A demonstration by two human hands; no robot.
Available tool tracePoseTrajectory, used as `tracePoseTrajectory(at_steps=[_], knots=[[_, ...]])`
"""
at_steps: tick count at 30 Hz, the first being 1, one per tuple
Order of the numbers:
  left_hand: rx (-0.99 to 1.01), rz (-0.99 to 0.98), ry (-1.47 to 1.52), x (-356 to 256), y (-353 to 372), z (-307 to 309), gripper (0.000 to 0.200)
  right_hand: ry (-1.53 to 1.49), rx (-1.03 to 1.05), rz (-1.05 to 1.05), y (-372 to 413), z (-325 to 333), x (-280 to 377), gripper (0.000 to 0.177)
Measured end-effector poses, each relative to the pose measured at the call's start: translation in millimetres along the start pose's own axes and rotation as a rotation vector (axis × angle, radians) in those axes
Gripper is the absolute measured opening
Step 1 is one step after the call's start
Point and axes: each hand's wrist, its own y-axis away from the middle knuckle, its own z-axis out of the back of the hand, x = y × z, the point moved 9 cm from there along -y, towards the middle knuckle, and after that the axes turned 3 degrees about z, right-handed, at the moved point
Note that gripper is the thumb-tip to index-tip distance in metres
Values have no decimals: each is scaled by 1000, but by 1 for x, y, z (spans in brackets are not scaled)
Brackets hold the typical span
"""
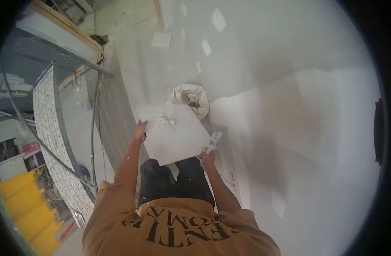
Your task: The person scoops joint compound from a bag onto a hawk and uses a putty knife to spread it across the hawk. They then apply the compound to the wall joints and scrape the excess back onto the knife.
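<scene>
2 hands [140, 131], 1 pale board [182, 138], 1 white clump [166, 120] on it, 1 flat tool [214, 141] right, 1 open sack [202, 103] far side, 1 speckled platform [49, 109] left, at least 3 white patches [219, 20] far.

On your left: scaffold platform [50, 111], pale and speckled, long edges rimmed in grey. Metal pole [27, 123] slants across it toward its lower right edge; upright pole [94, 128] stands just beyond that edge. Past the platform's left edge, you have yellow steps [22, 192], white cabinet [10, 169] above them, and a pinkish-red item [31, 148], too small to identify. Wooden beam [67, 27] runs diagonally above the platform's top end. Farther ahead of you, white square panel [161, 39], flat, tilted slightly. Dark object [378, 132] at your far right, too shadowed to name.
</scene>
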Motion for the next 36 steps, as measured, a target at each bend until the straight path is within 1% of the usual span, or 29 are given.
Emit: tracePoseTrajectory(at_steps=[1,3,5,6,7,9,10,11,12,13,15,16,18,19,20,21,22,23,24,25,26,27,28,29,30,31,33,34,36], knots=[[-6,27,2,11,-36,1,46,12,-12,-22,-20,-2,-5,32],[-25,-38,-27,37,-112,6,48,62,-27,-20,-57,-6,-11,36],[22,18,-87,34,-134,-7,51,41,-56,-58,-69,-12,-8,36],[58,46,-135,29,-135,-19,54,40,-82,-66,-77,-10,-8,35],[68,66,-144,14,-121,-33,54,36,-110,-73,-81,-6,-12,35],[27,175,-8,-22,-93,-60,49,-44,-132,-83,-86,-5,-18,35],[42,177,-22,-22,-107,-63,49,7,-139,-62,-90,-9,-12,35],[65,157,44,-21,-115,-65,47,60,-149,-50,-88,-11,-11,35],[79,140,115,-19,-121,-63,44,53,-161,-59,-85,-12,-11,35],[78,148,109,-13,-125,-59,44,36,-134,-82,-84,-16,-12,35],[158,293,210,-13,-108,-77,40,10,-108,-108,-81,-30,-8,35],[159,297,198,-17,-104,-80,40,36,-104,-129,-77,-38,-7,34],[178,415,76,-8,-92,-81,38,55,-103,-151,-66,-50,-8,32],[180,415,72,-9,-87,-83,38,324,-77,-168,-63,-53,-5,33],[150,354,-3,-19,-78,-83,39,591,-51,-181,-59,-56,-1,33],[120,292,-77,-28,-73,-79,41,585,-56,-179,-48,-64,10,33],[157,209,-52,-19,-80,-75,42,873,-101,-32,-30,-75,44,37],[160,209,-57,-23,-72,-74,42,1158,-146,122,-16,-89,74,41],[176,175,-40,-31,-60,-75,41,1151,-148,120,-10,-94,77,41],[192,144,-26,-39,-48,-76,41,1119,-70,205,-4,-108,82,44],[195,148,-38,-31,-44,-70,41,1083,5,289,4,-122,87,48],[190,101,-68,-24,-44,-64,41,1075,-1,282,13,-132,93,48],[187,54,-96,-18,-46,-58,41,1133,95,374,24,-157,100,50],[192,58,-102,-18,-43,-59,41,1191,193,465,33,-177,103,53],[187,75,-112,-17,-41,-60,41,1248,282,466,31,-185,93,53],[178,93,-122,-16,-39,-60,42,1247,281,462,31,-190,91,53],[189,86,-129,-13,-41,-62,43,1204,266,429,28,-211,95,42],[199,78,-136,-10,-41,-63,43,1319,309,431,19,-225,94,39],[196,59,-193,-9,-40,-62,45,1396,275,324,-25,-245,84,33]])
